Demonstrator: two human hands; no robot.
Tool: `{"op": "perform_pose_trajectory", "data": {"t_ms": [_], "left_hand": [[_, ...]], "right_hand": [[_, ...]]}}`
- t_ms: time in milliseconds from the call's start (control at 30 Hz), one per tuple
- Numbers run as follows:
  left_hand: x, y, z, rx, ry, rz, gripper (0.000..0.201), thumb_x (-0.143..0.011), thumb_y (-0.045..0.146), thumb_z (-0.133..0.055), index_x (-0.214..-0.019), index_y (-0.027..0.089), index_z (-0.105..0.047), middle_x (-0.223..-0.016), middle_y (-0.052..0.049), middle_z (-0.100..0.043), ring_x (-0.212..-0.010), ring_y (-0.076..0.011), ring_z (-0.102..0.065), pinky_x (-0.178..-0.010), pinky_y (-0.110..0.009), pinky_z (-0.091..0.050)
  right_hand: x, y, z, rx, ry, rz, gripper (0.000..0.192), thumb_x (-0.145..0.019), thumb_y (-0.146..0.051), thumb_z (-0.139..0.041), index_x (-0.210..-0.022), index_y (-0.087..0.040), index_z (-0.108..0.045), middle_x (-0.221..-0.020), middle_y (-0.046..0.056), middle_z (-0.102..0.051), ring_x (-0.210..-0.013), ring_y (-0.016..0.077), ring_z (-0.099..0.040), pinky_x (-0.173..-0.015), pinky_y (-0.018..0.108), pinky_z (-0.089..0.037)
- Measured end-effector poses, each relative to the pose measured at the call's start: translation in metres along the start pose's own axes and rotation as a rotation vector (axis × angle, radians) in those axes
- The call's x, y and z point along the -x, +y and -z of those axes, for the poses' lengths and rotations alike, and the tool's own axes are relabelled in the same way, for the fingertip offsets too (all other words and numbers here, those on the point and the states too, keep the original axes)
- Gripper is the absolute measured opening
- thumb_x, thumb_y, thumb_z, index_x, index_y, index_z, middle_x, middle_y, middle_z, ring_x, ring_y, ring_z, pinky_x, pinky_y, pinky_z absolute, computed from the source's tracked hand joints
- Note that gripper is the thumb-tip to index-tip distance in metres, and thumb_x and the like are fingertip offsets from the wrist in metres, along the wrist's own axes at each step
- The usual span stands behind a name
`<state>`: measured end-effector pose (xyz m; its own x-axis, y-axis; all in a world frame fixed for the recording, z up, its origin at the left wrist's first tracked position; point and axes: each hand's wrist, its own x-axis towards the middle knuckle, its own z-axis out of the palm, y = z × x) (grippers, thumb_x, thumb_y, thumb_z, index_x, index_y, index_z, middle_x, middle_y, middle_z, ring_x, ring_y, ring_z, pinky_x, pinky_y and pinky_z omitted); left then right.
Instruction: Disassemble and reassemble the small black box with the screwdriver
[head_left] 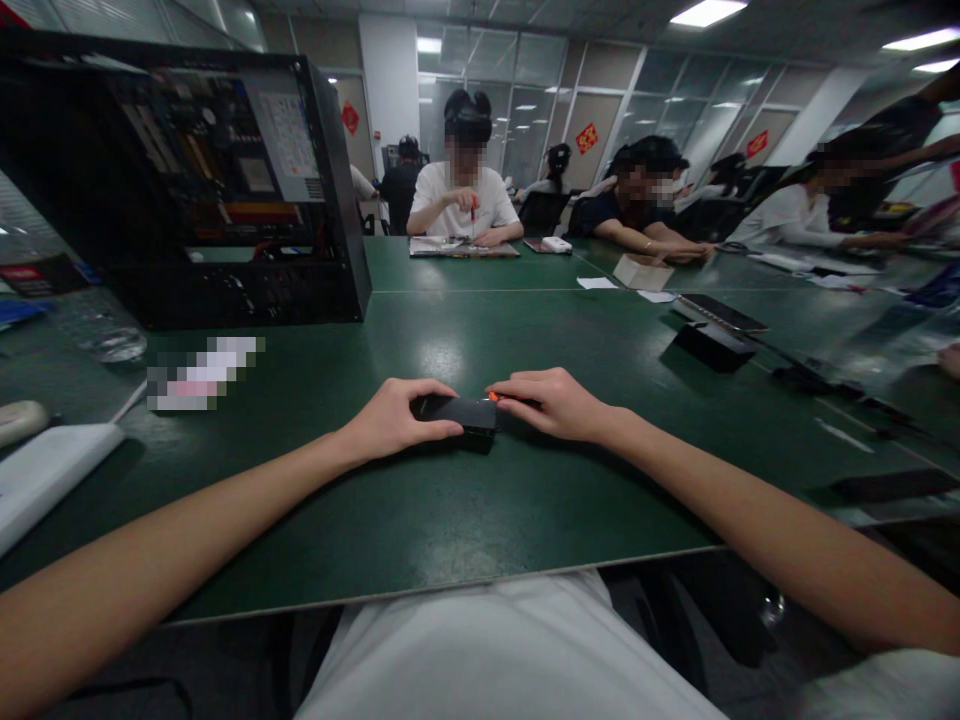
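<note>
Tall glass partitions (491,72) beneath rectangular ceiling lights (707,12). A glossy dark-green table (420,335), bearing an open-sided black computer case (335,190) at left. Left hand (391,415): thumb and fingers clasping a small black rectangular box (474,413) near the table's front edge. Right hand (556,402): fingertips pinching a tiny orange piece (493,396) beside the box's right end.
</note>
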<state>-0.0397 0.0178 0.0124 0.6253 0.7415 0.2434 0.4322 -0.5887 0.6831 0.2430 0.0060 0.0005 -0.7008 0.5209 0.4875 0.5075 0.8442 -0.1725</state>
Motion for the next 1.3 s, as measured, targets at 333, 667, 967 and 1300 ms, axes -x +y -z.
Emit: {"op": "perform_pose_trajectory", "data": {"t_ms": [333,667,967,1300], "left_hand": [[0.0,0.0,0.0,0.016,0.005,-0.004,0.045,-0.075,0.05,-0.081,-0.105,0.016,-0.078,-0.089,-0.003,-0.078,-0.081,-0.0216,-0.069,-0.073,-0.029,-0.05],[0.001,-0.001,0.0,0.005,0.004,0.011,0.049,-0.076,0.051,-0.081,-0.109,0.016,-0.078,-0.095,-0.005,-0.08,-0.085,-0.0235,-0.071,-0.078,-0.031,-0.052],[0.001,-0.002,-0.002,0.024,0.017,-0.002,0.047,-0.076,0.049,-0.082,-0.109,0.016,-0.079,-0.093,-0.005,-0.079,-0.084,-0.0227,-0.071,-0.079,-0.03,-0.053],[0.001,-0.001,-0.001,-0.004,0.015,-0.01,0.05,-0.076,0.051,-0.082,-0.111,0.016,-0.079,-0.098,-0.006,-0.08,-0.086,-0.0235,-0.072,-0.075,-0.029,-0.052]], "right_hand": [[-0.003,0.0,-0.003,-0.371,-0.061,-0.244,0.039,-0.102,-0.042,-0.052,-0.117,-0.017,-0.077,-0.099,0.006,-0.079,-0.079,0.0162,-0.069,-0.069,0.025,-0.049],[-0.003,-0.011,0.011,0.271,-0.081,0.041,0.042,-0.108,-0.035,-0.036,-0.129,-0.015,-0.066,-0.088,0.009,-0.069,-0.067,0.0142,-0.058,-0.06,0.027,-0.04],[-0.006,-0.007,-0.002,0.008,-0.041,-0.019,0.039,-0.106,-0.031,-0.041,-0.128,-0.013,-0.068,-0.092,0.01,-0.073,-0.078,0.0159,-0.065,-0.07,0.026,-0.047],[-0.012,0.0,-0.011,-0.527,-0.133,-0.327,0.043,-0.1,-0.041,-0.051,-0.122,-0.013,-0.074,-0.102,0.005,-0.078,-0.085,0.0167,-0.069,-0.076,0.027,-0.051]]}}
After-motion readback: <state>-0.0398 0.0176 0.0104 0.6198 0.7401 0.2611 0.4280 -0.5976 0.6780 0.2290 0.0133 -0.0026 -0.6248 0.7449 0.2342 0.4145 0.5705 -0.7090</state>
